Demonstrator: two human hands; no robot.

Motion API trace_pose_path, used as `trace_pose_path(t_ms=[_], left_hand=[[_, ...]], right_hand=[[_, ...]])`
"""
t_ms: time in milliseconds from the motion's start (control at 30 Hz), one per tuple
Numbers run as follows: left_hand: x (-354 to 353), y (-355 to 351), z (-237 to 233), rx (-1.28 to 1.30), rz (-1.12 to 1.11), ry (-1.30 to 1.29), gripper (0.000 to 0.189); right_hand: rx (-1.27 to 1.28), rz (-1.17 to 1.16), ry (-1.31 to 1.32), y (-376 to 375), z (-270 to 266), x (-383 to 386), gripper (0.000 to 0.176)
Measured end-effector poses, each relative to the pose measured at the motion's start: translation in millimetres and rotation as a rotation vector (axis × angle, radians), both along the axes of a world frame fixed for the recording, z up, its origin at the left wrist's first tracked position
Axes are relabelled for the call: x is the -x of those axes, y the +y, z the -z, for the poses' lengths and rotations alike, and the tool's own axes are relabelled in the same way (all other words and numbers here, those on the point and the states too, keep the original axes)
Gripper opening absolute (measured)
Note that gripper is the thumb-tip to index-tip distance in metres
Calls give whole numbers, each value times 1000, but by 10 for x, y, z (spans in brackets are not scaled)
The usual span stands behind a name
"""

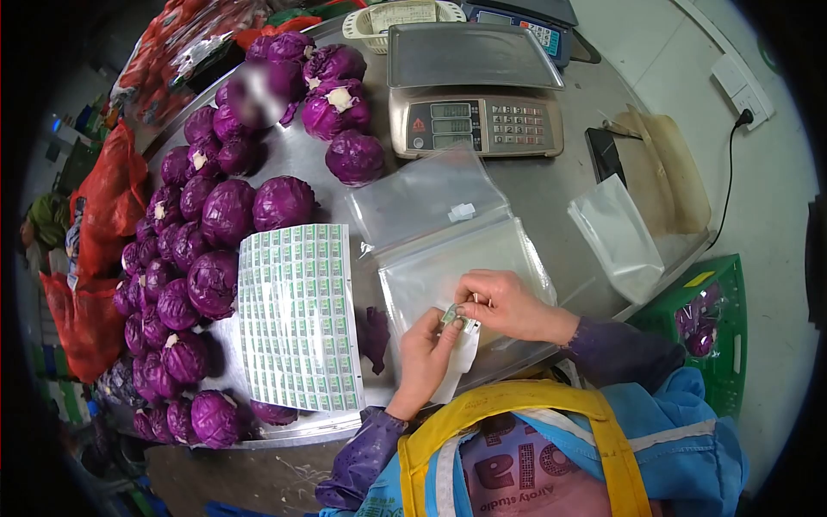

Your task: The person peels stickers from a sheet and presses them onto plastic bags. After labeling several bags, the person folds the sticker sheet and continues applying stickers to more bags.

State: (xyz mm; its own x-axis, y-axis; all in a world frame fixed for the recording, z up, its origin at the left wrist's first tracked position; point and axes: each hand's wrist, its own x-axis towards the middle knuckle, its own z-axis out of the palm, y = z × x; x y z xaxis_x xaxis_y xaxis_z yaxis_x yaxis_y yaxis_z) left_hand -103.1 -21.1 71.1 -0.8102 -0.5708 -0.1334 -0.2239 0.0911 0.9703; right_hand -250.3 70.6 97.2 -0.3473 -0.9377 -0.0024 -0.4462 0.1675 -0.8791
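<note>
My left hand (424, 358) pinches a small strip of green-and-white stickers (465, 324) whose pale backing paper (459, 366) hangs down toward my apron. Thumb and fingers of my right hand (508, 306) are closed on the upper end of the same strip, close to the left fingertips. Beneath both hands lies a stack of clear plastic bags (422, 276), with another clear bag (431, 196) spread just beyond it. To the left, a large sheet of green-and-white stickers (297, 319) rests partly over purple cabbages (226, 213).
A scale (474, 125) stands at the back of the metal table (586, 108). Right of it are a black phone (605, 155), brown paper (676, 172) and more clear bags (616, 237). A green crate (732, 332) holds wrapped cabbage. Red net sacks (112, 211) stand left.
</note>
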Motion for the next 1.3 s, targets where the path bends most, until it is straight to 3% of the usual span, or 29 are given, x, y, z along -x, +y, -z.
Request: trace_pose_path(t_ms=[133,200,300,367,433,500,533,600,733,833,867,933,1167,1233,1300], left_hand=[[-42,-41,33,-18,28,-40,21],[-88,-82,57,13,47,-75,21],[-134,-77,215,132,93,-103,19],[-142,-98,291,398,180,-118,18],[-142,-85,409,463,209,-111,18],[-146,-90,521,546,263,-123,18],[-148,-93,543,549,267,-124,18],[-156,-109,556,548,276,-122,19],[-156,-131,570,525,264,-107,19],[-148,-98,548,514,259,-126,19],[-145,-103,556,523,263,-127,19],[-142,-107,560,533,272,-127,18],[-206,-115,523,445,179,-117,18],[-236,-108,403,374,108,-101,18],[-262,-125,236,232,203,-74,17]], right_hand=[[81,131,-24,26,121,74,5],[159,474,-313,30,209,325,8],[17,589,-462,116,229,638,12],[33,616,-379,159,518,687,16],[49,633,-306,148,848,667,21],[31,663,-35,82,1030,561,29],[33,666,-37,88,1036,543,29],[-118,508,425,79,1021,514,41],[-238,546,524,268,959,732,48],[-309,235,285,491,565,763,61],[-314,234,282,547,578,749,61],[-129,-109,547,651,609,711,60],[-200,14,382,572,864,807,50],[-201,129,28,586,830,836,45],[-197,146,27,572,759,868,43]])
